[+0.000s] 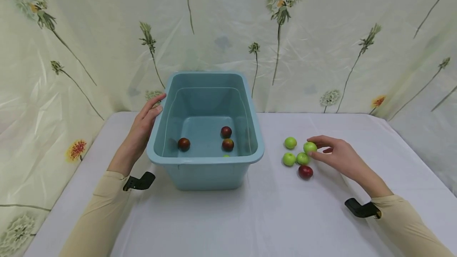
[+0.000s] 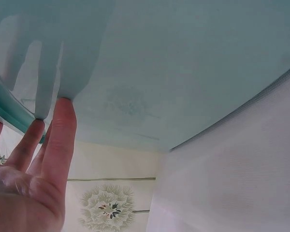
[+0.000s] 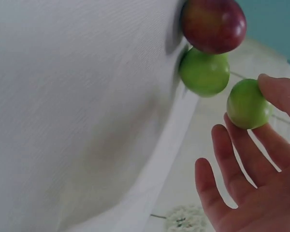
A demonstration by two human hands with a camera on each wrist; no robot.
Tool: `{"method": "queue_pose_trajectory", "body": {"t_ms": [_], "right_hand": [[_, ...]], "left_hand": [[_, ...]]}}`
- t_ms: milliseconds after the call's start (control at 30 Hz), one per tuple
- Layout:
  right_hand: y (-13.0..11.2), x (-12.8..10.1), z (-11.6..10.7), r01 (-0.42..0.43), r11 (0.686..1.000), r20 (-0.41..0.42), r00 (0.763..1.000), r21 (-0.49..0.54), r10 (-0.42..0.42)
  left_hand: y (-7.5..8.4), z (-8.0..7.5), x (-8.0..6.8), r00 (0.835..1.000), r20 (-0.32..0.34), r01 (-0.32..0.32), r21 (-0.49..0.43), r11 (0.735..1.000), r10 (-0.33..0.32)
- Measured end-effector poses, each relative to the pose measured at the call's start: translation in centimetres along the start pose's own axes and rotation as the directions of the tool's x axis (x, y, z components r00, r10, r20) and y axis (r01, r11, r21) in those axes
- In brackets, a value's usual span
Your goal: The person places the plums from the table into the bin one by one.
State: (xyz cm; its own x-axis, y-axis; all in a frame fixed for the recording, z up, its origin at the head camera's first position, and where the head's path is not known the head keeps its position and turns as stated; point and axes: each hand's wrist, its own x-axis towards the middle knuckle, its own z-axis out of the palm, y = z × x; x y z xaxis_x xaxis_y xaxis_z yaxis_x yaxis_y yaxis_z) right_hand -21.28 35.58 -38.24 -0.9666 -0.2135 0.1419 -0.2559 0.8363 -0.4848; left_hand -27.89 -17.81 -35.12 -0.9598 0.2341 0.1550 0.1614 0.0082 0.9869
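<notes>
In the head view my right hand (image 1: 337,156) pinches a round green plum (image 1: 310,147) between thumb and fingers. The right wrist view shows this green plum (image 3: 249,104) held at the fingertips. Close by on the table lie a dark red plum (image 1: 305,172) and several green plums (image 1: 289,159). My left hand (image 1: 141,128) rests against the left side of a blue plastic tub (image 1: 205,173); in the left wrist view its straight fingers (image 2: 61,135) touch the outer wall. Inside the tub are dark red plums (image 1: 183,144) and a bit of something green, mostly hidden by the front rim.
A white cloth (image 1: 214,225) covers the table. Behind it hangs a pale curtain with dandelion prints (image 1: 221,19), which also runs down the left and right sides. The tub's tall walls stand between my two hands.
</notes>
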Motion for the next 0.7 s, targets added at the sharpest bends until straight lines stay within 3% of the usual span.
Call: {"method": "queue_pose_trajectory", "body": {"t_ms": [200,700], "right_hand": [[-1.2,0.7,0.4,0.067,0.997,-0.053,0.996,0.024,-0.066],[-3.7,2.4,1.7,0.085,0.988,-0.057,0.995,0.128,-0.078]], "left_hand": [[0.1,-0.1,0.0,1.0,-0.005,0.001,0.006,1.0,-0.001],[-0.2,-0.1,0.1,1.0,-0.004,-0.005,0.019,1.0,0.005]]}}
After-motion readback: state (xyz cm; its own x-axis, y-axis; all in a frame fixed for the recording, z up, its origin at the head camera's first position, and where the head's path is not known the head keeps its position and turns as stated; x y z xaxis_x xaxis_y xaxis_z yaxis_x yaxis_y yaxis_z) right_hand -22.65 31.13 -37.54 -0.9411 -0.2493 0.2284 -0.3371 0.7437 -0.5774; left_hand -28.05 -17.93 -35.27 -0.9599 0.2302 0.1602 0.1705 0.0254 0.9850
